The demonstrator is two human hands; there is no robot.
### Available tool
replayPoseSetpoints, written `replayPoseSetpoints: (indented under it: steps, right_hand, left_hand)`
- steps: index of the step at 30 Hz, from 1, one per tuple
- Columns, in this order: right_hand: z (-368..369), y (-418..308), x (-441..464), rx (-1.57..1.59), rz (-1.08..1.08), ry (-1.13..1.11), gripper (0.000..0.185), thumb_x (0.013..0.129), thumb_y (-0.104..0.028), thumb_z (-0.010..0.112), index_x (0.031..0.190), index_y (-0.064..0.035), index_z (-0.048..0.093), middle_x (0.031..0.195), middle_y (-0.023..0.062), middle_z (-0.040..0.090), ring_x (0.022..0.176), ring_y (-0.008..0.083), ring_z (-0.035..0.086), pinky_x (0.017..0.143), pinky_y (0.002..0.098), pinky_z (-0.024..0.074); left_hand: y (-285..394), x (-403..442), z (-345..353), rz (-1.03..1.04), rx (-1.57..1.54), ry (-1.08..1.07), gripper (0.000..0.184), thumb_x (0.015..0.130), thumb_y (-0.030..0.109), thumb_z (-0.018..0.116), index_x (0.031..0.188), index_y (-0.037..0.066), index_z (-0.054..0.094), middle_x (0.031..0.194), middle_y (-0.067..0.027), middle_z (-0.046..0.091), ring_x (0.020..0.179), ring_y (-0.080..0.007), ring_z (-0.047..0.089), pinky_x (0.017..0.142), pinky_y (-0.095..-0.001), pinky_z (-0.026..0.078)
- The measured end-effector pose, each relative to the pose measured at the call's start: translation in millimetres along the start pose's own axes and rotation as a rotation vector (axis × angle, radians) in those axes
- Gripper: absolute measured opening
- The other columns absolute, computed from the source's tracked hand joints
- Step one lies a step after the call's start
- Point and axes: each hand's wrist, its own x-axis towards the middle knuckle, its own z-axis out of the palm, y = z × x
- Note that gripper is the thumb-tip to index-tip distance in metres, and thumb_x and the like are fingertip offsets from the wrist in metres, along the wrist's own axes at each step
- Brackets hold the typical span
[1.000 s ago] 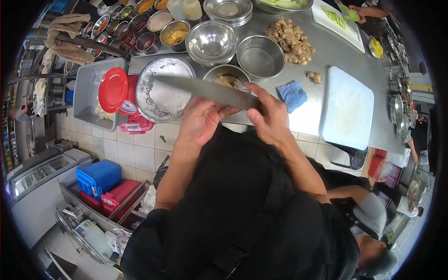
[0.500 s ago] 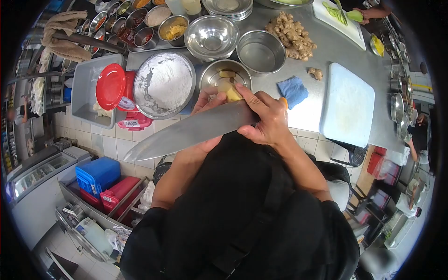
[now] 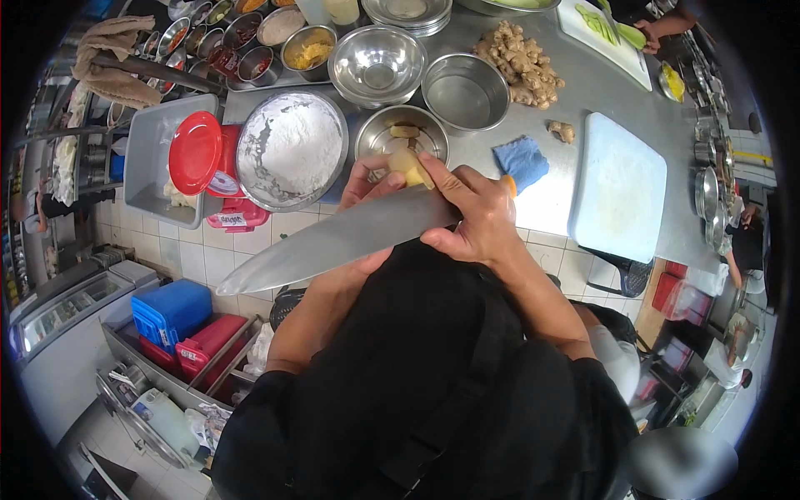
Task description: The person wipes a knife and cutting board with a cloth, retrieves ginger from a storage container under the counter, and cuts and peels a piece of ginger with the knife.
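Note:
A large knife is in my right hand, its wide blade pointing to the lower left and its orange handle end showing past my fingers. My left hand, partly behind the blade, pinches a pale yellow piece of ginger. The blade's upper edge near the handle lies against or very close to this piece, with my right index finger beside it. Just beyond my hands, a steel bowl holds a few ginger pieces. A pile of unpeeled ginger lies farther back on the counter.
To the right are a blue cloth, a small ginger piece and a white cutting board. A bowl of white powder and a red scale stand left. Another person's hand holds a green vegetable at the far right.
The knife has swung from across the bowl down to a lower-left slant. The ginger piece in my left hand has come into view. A person at the lower right has moved.

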Motion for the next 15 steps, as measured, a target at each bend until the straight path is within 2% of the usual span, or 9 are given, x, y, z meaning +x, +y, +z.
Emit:
replayPoseSetpoints:
  steps: [3, 6, 9, 12, 15]
  right_hand:
    - [2.5, 5.0, 0.2, 0.014, 0.021, 0.003, 0.083, 0.081, -0.071, 0.066, 0.14, -0.0121, 0.062, 0.07, 0.0098, 0.057, 0.052, 0.0278, 0.058, 0.05, 0.0397, 0.0477]
    - [6.2, 18.5, -8.3, -0.012, 0.072, -0.012, 0.083, 0.082, -0.071, 0.066, 0.14, -0.0123, 0.061, 0.07, 0.0101, 0.058, 0.052, 0.0285, 0.059, 0.051, 0.0401, 0.048]
    - [4.3, 29.2, -16.0, -0.032, 0.151, -0.058, 0.082, 0.082, -0.069, 0.066, 0.14, -0.0124, 0.061, 0.071, 0.0103, 0.058, 0.054, 0.0291, 0.059, 0.052, 0.0406, 0.0483]
    - [2.0, 23.8, -15.0, 0.016, 0.145, -0.095, 0.081, 0.082, -0.068, 0.066, 0.14, -0.0119, 0.061, 0.072, 0.011, 0.059, 0.055, 0.0296, 0.06, 0.052, 0.0411, 0.0488]
    - [0.5, 6.9, -5.6, 0.073, 0.067, -0.082, 0.081, 0.082, -0.068, 0.066, 0.141, -0.012, 0.06, 0.073, 0.0116, 0.06, 0.055, 0.0304, 0.06, 0.053, 0.0414, 0.0488]
  left_hand:
    - [-1.0, 0.5, -3.3, 0.055, 0.061, -0.006, 0.035, 0.097, 0.008, 0.067, 0.128, 0.009, 0.049, 0.118, -0.0092, 0.066, 0.106, -0.0183, 0.066, 0.093, -0.035, 0.056]
    - [-3.1, -3.3, -10.5, 0.062, -0.022, 0.02, 0.036, 0.098, 0.012, 0.065, 0.13, 0.008, 0.047, 0.118, -0.0094, 0.066, 0.105, -0.0195, 0.067, 0.092, -0.0368, 0.056]
    - [2.7, -5.4, -8.1, 0.043, 0.085, -0.184, 0.036, 0.1, 0.02, 0.064, 0.13, 0.007, 0.049, 0.126, -0.0084, 0.061, 0.113, -0.0211, 0.064, 0.096, -0.0348, 0.055]
    - [-3.8, -5.7, -18.0, 0.047, 0.11, -0.08, 0.038, 0.1, 0.022, 0.064, 0.131, 0.007, 0.048, 0.126, -0.0102, 0.061, 0.112, -0.0222, 0.065, 0.094, -0.0377, 0.056]
    - [-7.7, -4.3, -16.8, 0.049, 0.192, 0.006, 0.039, 0.098, 0.014, 0.065, 0.132, 0.008, 0.046, 0.124, -0.012, 0.063, 0.112, -0.0214, 0.064, 0.096, -0.0365, 0.053]
